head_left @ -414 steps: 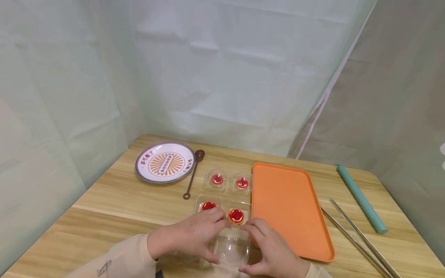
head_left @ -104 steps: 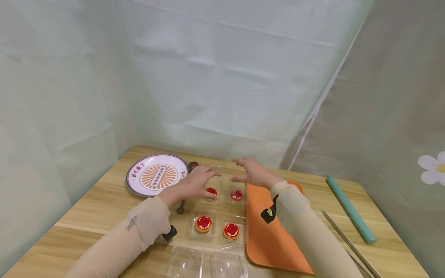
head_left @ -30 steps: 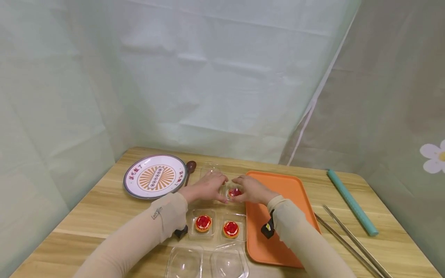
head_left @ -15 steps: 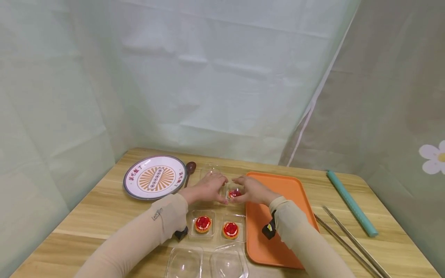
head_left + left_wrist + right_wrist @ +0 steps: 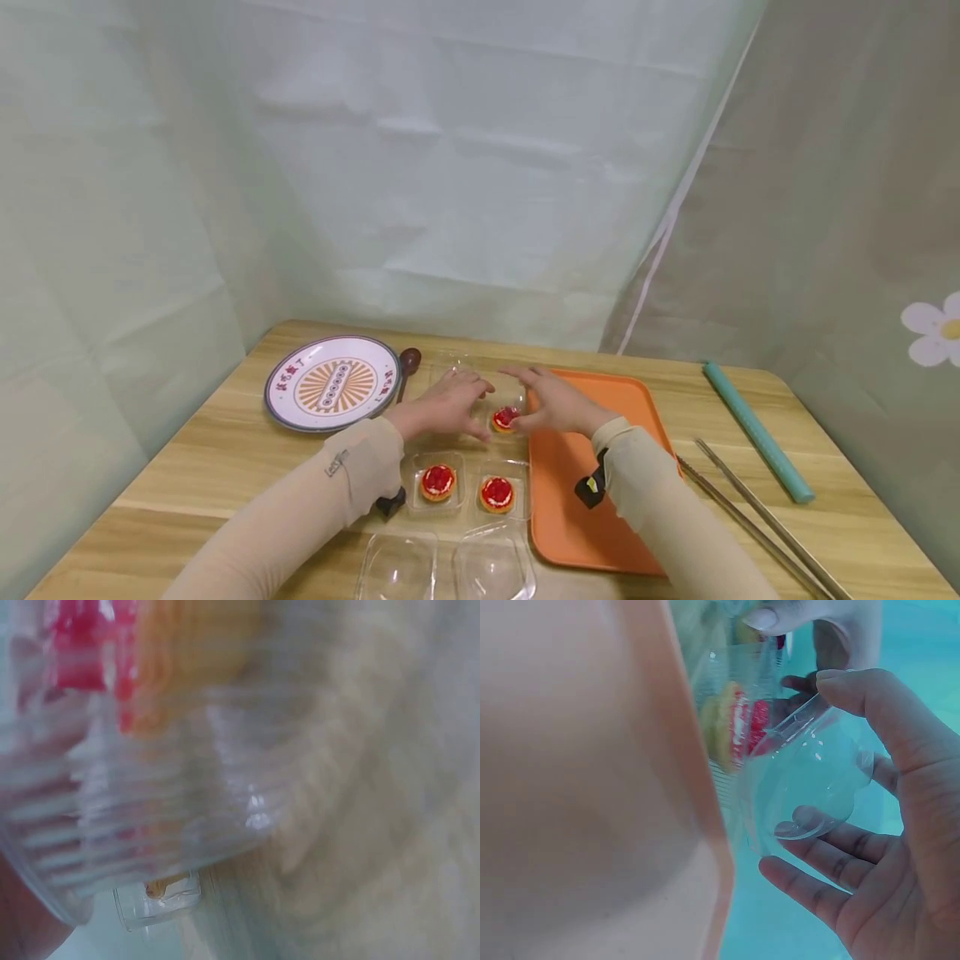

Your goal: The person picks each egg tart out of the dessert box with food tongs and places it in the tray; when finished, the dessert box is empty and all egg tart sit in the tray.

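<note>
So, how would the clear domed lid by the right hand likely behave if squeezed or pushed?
The clear domed lid looks thin and see-through, so it is probably light for its size. Its glossy highlights suggest a smooth, perhaps slippery surface. The dome likely keeps its shape, though its thin rim may flex.

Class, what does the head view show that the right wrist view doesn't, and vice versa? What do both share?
Only the head view: the round white patterned plate, brown spoon and teal cylinder.

Only the right wrist view: the palm side of the right hand and ridges on a clear plastic container.

Both: that hand, the left hand, red-topped round tarts, a clear domed lid and the rectangular orange tray.
</note>
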`<state>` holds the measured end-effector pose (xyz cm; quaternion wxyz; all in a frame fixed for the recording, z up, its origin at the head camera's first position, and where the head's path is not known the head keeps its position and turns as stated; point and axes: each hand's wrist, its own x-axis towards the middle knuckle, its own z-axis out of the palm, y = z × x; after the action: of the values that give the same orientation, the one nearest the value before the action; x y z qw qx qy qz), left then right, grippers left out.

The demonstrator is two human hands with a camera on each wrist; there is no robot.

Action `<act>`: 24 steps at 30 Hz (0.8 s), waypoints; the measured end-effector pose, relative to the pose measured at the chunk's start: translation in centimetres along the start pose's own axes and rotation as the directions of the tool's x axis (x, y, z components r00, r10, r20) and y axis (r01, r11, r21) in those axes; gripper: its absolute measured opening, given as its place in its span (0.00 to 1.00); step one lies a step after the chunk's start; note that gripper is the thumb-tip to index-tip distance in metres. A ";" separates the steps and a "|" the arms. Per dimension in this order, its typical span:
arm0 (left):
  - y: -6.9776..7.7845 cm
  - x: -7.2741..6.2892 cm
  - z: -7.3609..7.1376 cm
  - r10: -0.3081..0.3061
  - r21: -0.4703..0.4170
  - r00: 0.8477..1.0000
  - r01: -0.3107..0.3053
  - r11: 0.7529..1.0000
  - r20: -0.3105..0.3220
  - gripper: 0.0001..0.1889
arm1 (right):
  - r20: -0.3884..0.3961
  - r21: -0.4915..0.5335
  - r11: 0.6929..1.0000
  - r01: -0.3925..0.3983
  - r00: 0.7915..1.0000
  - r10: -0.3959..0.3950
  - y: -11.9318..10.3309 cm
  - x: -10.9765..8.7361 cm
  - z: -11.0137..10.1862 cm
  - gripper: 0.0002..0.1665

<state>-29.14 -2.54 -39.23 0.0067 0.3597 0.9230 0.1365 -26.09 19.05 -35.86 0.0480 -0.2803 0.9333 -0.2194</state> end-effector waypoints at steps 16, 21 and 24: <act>0.0 0.0 -0.2 0.001 -0.010 1.000 -0.001 1.000 0.008 0.38 | -0.162 -0.003 1.000 0.014 0.987 -0.014 -0.2 -1.0 -2.1 0.45; 0.1 0.1 -0.2 -0.005 -0.033 1.000 0.005 0.999 0.025 0.38 | -0.199 0.019 1.000 0.006 0.980 -0.002 0.2 -1.2 -2.2 0.45; 0.1 0.1 -0.2 -0.007 -0.033 1.000 0.007 0.999 0.025 0.38 | -0.219 0.067 0.998 0.010 0.976 0.005 0.4 -1.2 -2.2 0.45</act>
<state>-29.15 -2.46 -39.01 0.0244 0.3580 0.9217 0.1473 -25.78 20.88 -34.07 -0.0461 -0.2539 0.9244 -0.2808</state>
